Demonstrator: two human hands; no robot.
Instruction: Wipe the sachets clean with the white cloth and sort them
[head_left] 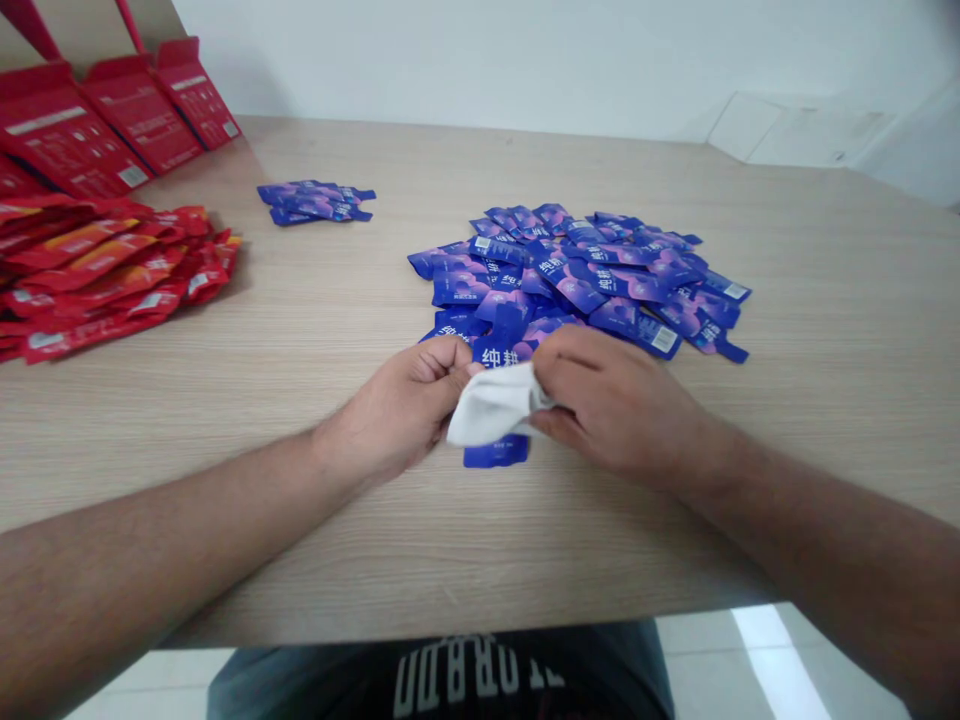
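Observation:
My left hand (412, 405) is closed, thumb against fingers, on the left edge of a blue and purple sachet (496, 453). A white cloth (495, 405) is pinched in my right hand (615, 400) and lies across the middle of that sachet, hiding part of it. The sachet's printed top and its lower end show above and below the cloth. Just beyond my hands lies a loose pile of similar blue sachets (577, 270), overlapping at many angles.
A small stack of blue sachets (315, 202) lies apart at the back left. Several red and orange packets (112, 270) are heaped at the left, before red boxes (142, 120) with raised flaps. The wooden table (375, 570) meets a white wall (480, 60) behind.

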